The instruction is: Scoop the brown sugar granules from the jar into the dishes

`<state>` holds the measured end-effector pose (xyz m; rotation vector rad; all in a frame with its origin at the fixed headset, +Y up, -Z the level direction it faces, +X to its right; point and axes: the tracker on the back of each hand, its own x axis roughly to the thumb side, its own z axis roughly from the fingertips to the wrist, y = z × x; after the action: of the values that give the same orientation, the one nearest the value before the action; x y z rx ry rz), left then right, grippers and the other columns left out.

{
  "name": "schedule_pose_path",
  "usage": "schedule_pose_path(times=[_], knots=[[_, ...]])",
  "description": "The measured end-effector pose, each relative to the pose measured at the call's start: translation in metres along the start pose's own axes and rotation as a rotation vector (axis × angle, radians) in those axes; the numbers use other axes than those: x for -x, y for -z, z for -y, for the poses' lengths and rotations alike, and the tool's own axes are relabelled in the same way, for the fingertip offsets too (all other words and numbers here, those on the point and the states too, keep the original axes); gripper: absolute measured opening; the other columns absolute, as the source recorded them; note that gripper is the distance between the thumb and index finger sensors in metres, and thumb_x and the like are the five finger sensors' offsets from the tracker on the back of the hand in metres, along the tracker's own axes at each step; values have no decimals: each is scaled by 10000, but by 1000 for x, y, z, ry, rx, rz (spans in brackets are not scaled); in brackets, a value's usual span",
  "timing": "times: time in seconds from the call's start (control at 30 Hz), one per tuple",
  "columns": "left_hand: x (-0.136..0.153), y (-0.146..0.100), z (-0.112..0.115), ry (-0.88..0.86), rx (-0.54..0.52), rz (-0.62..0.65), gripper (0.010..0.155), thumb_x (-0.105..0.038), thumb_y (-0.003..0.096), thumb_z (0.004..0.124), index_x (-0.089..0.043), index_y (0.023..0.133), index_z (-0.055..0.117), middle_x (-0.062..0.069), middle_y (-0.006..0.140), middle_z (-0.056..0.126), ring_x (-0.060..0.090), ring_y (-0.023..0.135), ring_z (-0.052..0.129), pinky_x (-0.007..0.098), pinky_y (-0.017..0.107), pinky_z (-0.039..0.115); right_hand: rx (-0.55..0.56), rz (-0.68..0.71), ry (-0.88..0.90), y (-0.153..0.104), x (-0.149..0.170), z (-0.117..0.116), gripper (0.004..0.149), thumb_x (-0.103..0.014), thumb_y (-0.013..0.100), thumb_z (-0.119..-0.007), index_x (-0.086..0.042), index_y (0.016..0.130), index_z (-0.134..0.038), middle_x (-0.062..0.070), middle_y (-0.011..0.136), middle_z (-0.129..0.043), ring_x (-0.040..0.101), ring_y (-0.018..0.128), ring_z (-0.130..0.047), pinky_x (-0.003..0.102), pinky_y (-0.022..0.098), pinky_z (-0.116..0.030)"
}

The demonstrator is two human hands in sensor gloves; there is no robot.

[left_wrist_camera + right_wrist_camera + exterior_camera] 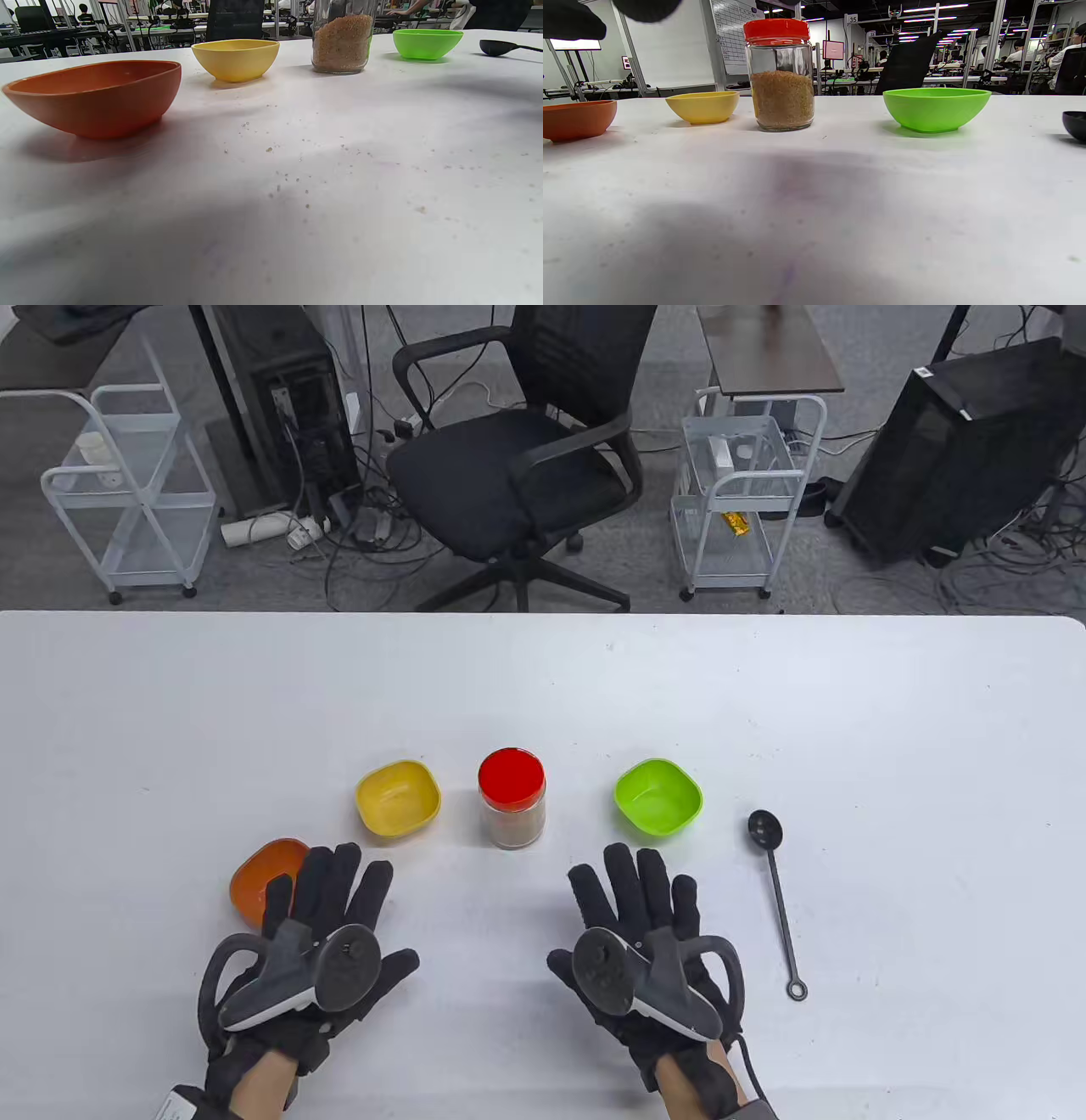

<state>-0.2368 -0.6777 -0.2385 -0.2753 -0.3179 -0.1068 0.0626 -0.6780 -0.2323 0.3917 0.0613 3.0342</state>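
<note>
Near the jar (512, 800), left hand (310, 937) and right hand (646, 940), flat, fingers spread.

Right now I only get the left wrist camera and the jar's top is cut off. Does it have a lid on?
Observer: Yes, the jar wears a red lid, closed.
Child: Where does the black spoon's handle go?
Observer: The spoon lies flat, right of the green bowl, handle pointing toward you.
Child: Are my hands holding anything?
Observer: No. The left hand and right hand lie flat with fingers spread, holding nothing.
</note>
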Motion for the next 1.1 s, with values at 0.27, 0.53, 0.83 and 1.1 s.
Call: schedule_pose_path(times=[0.27, 0.53, 0.83, 1.1], knots=[[0, 2, -1, 7, 13, -14, 938, -728, 600, 466, -164, 1223, 50, 227, 1263, -35, 517, 1173, 29, 748, 756, 194, -17, 14, -2, -1, -2, -1, 845, -632, 504, -559, -187, 1157, -261, 207, 1238, -131, 556, 1065, -135, 740, 722, -227], [3, 4, -1, -16, 22, -24, 955, -727, 600, 472, -160, 1220, 18, 229, 1261, -36, 518, 1172, 29, 747, 759, 194, -30, 10, 30, 3, 0, -3, 850, -628, 506, -566, -183, 1154, -242, 213, 1234, -123, 571, 1059, -143, 744, 723, -240], [3, 9, 1, -37, 47, -28, 955, -727, 601, 473, -155, 1218, 20, 235, 1260, -31, 522, 1170, 38, 745, 761, 202, 26, 27, 30, 12, -10, 16, 860, -634, 508, -563, -183, 1154, -220, 213, 1231, -105, 590, 1057, -155, 746, 729, -256], [5, 9, 3, -68, 52, -34, 960, -732, 597, 472, -152, 1218, 24, 238, 1261, -21, 522, 1172, 48, 745, 762, 214, 15, 42, -3, 57, -26, 45, 863, -634, 510, -560, -183, 1153, -203, 216, 1230, -93, 630, 1048, -165, 753, 733, -274]])
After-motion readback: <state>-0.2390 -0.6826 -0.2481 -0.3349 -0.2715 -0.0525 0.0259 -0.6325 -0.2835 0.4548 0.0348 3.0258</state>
